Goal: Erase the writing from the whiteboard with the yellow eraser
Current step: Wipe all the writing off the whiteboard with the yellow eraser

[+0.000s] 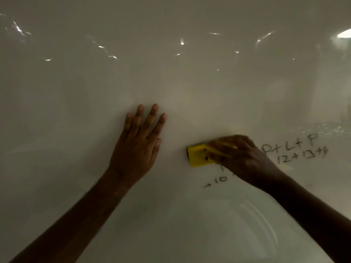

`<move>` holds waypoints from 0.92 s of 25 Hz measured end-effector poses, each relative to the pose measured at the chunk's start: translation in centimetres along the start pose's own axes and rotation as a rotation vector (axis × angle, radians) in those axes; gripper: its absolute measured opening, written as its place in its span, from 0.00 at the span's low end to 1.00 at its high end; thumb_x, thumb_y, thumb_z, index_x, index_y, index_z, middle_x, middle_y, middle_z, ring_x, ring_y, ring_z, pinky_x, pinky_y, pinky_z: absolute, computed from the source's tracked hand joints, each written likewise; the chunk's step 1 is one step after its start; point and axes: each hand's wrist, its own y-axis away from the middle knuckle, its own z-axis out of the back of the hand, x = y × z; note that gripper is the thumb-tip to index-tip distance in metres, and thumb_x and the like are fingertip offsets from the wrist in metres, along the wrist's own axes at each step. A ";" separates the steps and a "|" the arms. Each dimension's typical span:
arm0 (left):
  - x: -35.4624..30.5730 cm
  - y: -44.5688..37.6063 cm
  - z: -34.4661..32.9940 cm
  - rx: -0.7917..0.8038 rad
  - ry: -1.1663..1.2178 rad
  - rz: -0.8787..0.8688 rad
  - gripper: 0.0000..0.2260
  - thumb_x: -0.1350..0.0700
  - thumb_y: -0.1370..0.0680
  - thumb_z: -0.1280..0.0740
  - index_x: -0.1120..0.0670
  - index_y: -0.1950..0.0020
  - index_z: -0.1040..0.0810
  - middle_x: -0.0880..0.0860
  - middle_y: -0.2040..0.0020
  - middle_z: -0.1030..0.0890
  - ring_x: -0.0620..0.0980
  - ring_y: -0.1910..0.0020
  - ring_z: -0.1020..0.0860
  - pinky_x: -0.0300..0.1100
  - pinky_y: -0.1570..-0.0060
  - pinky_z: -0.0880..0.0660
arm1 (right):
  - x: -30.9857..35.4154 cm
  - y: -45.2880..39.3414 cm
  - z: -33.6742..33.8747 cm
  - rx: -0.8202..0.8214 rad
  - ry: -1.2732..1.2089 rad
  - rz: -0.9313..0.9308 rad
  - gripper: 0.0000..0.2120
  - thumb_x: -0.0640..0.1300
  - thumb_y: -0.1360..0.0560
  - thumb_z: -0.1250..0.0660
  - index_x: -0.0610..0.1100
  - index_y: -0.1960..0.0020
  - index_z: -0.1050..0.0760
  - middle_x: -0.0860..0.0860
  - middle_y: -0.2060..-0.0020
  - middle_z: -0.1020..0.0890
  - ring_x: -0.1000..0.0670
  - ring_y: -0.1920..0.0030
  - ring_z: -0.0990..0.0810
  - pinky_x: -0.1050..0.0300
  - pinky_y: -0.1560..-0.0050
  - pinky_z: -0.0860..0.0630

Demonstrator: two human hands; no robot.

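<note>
1. Glossy white whiteboard [171,82]; left hand [136,147] flat, fingers spread.
2. Right hand [239,156] at four o'clock, fingers pressing rectangular yellow foam eraser [197,155].
3. Black marker writing [296,149] at three o'clock: "P+L+P", "12+13+".

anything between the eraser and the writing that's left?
Nothing visible. The yellow eraser sits in the right hand on the whiteboard; remaining writing lies just right and below. The left hand rests flat, off to the left.
</note>
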 end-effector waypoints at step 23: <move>-2.0 -5.6 -0.7 -0.080 -0.040 0.029 0.32 0.43 0.11 0.45 0.57 0.11 0.47 0.56 0.10 0.46 0.67 0.12 0.48 0.64 0.15 0.54 | 0.5 8.9 -2.8 0.135 -0.073 0.198 0.22 0.47 0.14 0.34 0.53 0.21 0.29 0.54 0.21 0.29 0.46 0.28 0.22 0.45 0.27 0.29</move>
